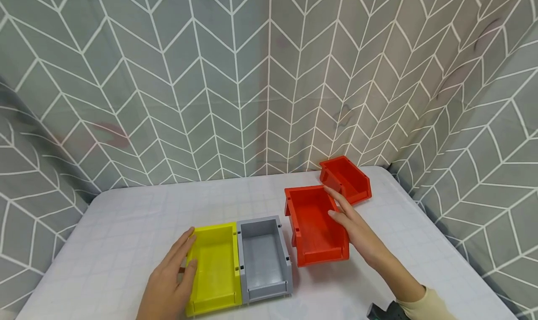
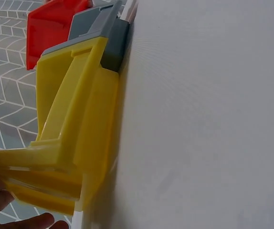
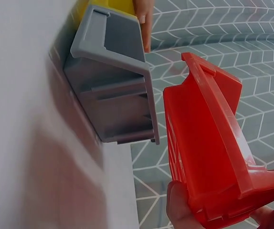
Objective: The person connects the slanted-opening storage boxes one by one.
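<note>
A yellow bin (image 1: 215, 268) stands on the table, its right side against a grey bin (image 1: 264, 257). My left hand (image 1: 170, 275) rests against the yellow bin's left side, with fingertips and thumb at the rim. Right of the grey bin, my right hand (image 1: 349, 222) grips a red bin (image 1: 315, 222) by its right wall. That red bin is raised off the table and tilted, apart from the grey one. In the right wrist view a gap shows between the red bin (image 3: 206, 148) and the grey bin's ribbed outer side (image 3: 115, 107).
Another red bin (image 1: 348, 177) lies at the far right of the table, behind the held one. The white-covered table (image 1: 138, 217) meets a grey patterned curtain (image 1: 235, 91) at the back. More curtain hangs along both sides.
</note>
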Demonstrator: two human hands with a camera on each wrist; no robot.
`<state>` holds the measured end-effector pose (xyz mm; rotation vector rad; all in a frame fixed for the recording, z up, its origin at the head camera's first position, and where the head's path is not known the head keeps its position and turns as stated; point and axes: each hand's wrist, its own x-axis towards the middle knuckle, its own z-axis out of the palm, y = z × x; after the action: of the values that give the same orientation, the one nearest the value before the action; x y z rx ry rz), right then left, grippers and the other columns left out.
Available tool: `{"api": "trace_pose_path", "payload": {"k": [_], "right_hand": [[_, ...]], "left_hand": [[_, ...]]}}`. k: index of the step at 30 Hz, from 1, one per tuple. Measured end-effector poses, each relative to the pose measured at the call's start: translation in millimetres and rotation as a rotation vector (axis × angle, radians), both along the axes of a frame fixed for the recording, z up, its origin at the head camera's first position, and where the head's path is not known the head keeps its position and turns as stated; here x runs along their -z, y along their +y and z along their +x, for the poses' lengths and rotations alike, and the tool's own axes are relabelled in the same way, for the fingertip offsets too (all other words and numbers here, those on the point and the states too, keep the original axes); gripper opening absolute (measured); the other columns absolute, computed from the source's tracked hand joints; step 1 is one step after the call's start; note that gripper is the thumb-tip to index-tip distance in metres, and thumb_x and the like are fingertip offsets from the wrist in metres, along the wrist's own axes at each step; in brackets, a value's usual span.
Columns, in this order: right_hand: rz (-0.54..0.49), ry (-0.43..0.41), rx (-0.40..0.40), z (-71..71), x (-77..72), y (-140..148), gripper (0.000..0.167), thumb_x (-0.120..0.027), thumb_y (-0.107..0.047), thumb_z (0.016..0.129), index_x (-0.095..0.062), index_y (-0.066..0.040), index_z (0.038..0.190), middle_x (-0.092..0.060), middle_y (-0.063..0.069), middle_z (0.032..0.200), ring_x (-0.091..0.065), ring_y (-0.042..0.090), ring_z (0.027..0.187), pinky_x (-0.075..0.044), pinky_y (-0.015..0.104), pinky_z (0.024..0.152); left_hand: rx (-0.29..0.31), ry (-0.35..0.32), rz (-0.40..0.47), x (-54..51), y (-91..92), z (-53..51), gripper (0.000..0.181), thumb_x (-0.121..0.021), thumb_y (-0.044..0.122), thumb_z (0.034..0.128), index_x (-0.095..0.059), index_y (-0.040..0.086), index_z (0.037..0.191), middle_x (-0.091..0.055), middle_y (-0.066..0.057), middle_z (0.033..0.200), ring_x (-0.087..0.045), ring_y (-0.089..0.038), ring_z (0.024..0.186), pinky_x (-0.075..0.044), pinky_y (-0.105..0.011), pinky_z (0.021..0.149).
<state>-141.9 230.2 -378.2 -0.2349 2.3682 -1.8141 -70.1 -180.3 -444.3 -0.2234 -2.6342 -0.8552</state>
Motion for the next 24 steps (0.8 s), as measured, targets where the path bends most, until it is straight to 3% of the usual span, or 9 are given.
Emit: {"api": "trace_pose_path", "payload": {"k": [5, 11, 15, 18, 24], "right_hand": [[0.009, -0.005, 0.000, 6.1, 1.0, -0.7, 0.068, -0.054, -0.028, 0.107, -0.023, -0.033, 0.167, -0.025, 0.014, 0.166, -0.037, 0.046, 0.142, -0.055, 0.051, 0.099], [0.013, -0.007, 0.002, 9.5, 2.5, -1.0, 0.067, -0.055, -0.029, 0.107, -0.024, -0.032, 0.166, -0.025, 0.014, 0.166, -0.034, 0.045, 0.143, -0.054, 0.052, 0.100], [0.023, -0.019, -0.005, 11.3, 4.5, -2.6, 0.067, -0.054, -0.028, 0.107, -0.025, -0.032, 0.167, -0.022, 0.012, 0.168, -0.029, 0.046, 0.146, -0.052, 0.054, 0.102], [0.035, -0.024, -0.010, 12.3, 6.4, -3.8, 0.067, -0.054, -0.026, 0.107, -0.025, -0.030, 0.166, -0.018, 0.012, 0.170, -0.024, 0.046, 0.149, -0.050, 0.056, 0.104], [0.063, -0.024, -0.008, 13.3, 10.8, -6.2, 0.064, -0.054, -0.027, 0.107, -0.028, -0.030, 0.166, -0.018, 0.010, 0.171, -0.021, 0.046, 0.151, -0.046, 0.060, 0.107]], "left_hand": [[0.025, -0.122, -0.035, 0.6, -2.1, 0.6, 0.049, -0.044, 0.028, 0.1132, -0.044, 0.011, 0.159, -0.028, 0.007, 0.169, -0.039, -0.025, 0.147, -0.043, -0.051, 0.110], [0.034, -0.133, -0.044, 4.1, -1.8, -0.3, 0.050, -0.042, 0.029, 0.1139, -0.040, 0.016, 0.162, -0.025, 0.009, 0.169, -0.036, -0.021, 0.149, -0.036, -0.048, 0.112], [0.031, -0.097, -0.042, 7.6, -1.6, -0.2, 0.049, -0.044, 0.027, 0.1134, -0.041, 0.016, 0.161, -0.027, 0.009, 0.169, -0.038, -0.021, 0.148, -0.028, -0.025, 0.117], [0.032, -0.071, -0.040, 8.9, -1.6, -0.1, 0.049, -0.045, 0.026, 0.1131, -0.042, 0.016, 0.161, -0.028, 0.009, 0.168, -0.040, -0.022, 0.147, -0.015, -0.009, 0.112], [0.032, -0.054, -0.033, 9.5, -0.4, 0.5, 0.049, -0.044, 0.024, 0.1130, -0.042, 0.016, 0.161, -0.026, 0.011, 0.169, -0.039, -0.022, 0.147, -0.009, -0.003, 0.109]]}}
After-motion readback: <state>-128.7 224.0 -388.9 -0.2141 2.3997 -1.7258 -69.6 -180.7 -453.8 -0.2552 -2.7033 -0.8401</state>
